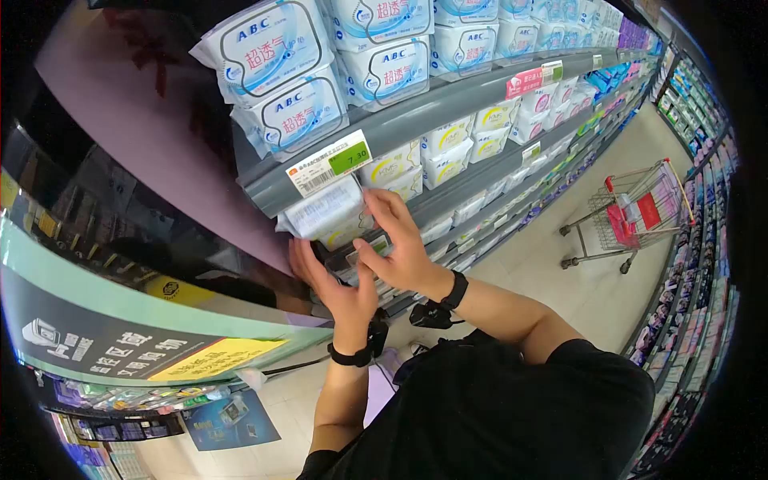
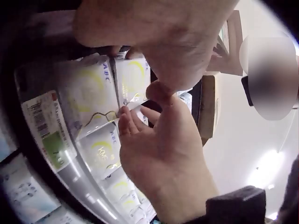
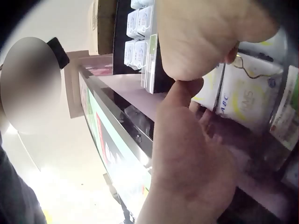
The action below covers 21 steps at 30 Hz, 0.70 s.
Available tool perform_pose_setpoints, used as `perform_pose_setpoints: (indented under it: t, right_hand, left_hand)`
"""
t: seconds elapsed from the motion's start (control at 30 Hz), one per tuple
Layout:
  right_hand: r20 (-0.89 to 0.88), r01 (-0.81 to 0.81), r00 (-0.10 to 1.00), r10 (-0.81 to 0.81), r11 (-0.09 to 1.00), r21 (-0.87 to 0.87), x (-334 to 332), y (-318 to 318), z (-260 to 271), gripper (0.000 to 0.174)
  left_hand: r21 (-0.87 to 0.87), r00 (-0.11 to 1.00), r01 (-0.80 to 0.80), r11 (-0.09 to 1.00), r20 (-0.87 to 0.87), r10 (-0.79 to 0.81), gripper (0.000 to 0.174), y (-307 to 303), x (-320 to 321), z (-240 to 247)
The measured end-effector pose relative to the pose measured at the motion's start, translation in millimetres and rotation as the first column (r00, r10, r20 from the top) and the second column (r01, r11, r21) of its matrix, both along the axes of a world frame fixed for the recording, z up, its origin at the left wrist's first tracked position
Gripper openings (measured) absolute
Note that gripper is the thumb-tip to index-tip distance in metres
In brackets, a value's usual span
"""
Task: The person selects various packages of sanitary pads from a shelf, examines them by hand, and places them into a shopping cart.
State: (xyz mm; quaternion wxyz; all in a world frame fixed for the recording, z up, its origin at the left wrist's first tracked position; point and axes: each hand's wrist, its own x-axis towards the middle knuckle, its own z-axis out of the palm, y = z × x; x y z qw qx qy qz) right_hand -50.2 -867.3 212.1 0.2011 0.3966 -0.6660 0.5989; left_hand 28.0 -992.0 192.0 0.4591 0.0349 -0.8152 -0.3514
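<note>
A soft white sanitary pad pack [image 1: 324, 208] lies on the second shelf, its printed underside facing the head camera. On its right side, the fingertips of my right hand [image 1: 404, 252] touch it, fingers extended. My left hand [image 1: 340, 294] is at its lower left, fingers reaching along the near side. Both thumbs come close together in front of the pack. In the left wrist view, the yellow-arc ABC pack [image 2: 88, 93] stands beside a second pack [image 2: 132, 79], near the fingers. The right wrist view shows a pack [image 3: 250, 93] beyond the fingers of both hands.
Above runs a grey shelf edge [image 1: 448, 92] with a price tag [image 1: 330, 164] and stacked blue-white ABC packs [image 1: 296, 116]. A dark, glossy end panel [image 1: 200, 264] borders the left. Behind on the right stands a shopping cart [image 1: 636, 212].
</note>
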Motion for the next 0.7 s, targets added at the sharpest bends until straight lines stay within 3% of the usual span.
perform_pose_setpoints:
  t: [0.1,0.27,0.47,0.5,0.53,0.57,0.6,0.63,0.7]
  right_hand:
    - [0.142,-0.082,0.986,0.089,0.995,-0.053,6,-5,10,0.081]
    - [0.150,-0.136,0.979,0.140,0.990,-0.039,11,2,10,0.062]
    - [0.149,-0.188,0.971,0.185,0.982,0.003,10,15,9,0.063]
    - [0.178,-0.196,0.965,0.191,0.980,0.015,13,20,9,0.062]
    - [0.135,-0.177,0.975,0.175,0.984,0.001,16,25,6,0.060]
    - [0.090,-0.157,0.983,0.158,0.987,-0.014,19,29,3,0.058]
    - [0.042,-0.137,0.990,0.138,0.990,-0.029,20,33,-1,0.057]
    - [-0.017,-0.150,0.989,0.150,0.988,-0.019,21,38,-6,0.055]
    - [-0.134,-0.171,0.976,0.171,0.985,0.010,21,56,-20,0.051]
  left_hand:
    - [0.055,0.998,0.047,0.997,0.037,-0.049,0.087,-6,0,13]
    - [0.224,0.984,0.165,0.961,0.033,-0.176,0.090,-11,-4,17]
    - [0.329,0.969,0.194,0.924,0.085,-0.233,0.091,-8,-2,18]
    - [0.232,0.976,0.162,0.959,0.106,-0.191,0.092,-7,-1,17]
    - [0.041,0.994,0.037,0.998,0.102,-0.041,0.093,0,2,15]
    - [-0.150,0.992,-0.093,0.984,0.065,0.104,0.094,11,6,15]
    - [-0.265,0.990,-0.135,0.955,-0.006,0.138,0.098,25,8,21]
    - [-0.328,0.992,-0.126,0.936,-0.068,0.110,0.088,39,10,22]
    - [-0.379,0.999,0.021,0.925,0.053,-0.001,0.085,61,16,-1]
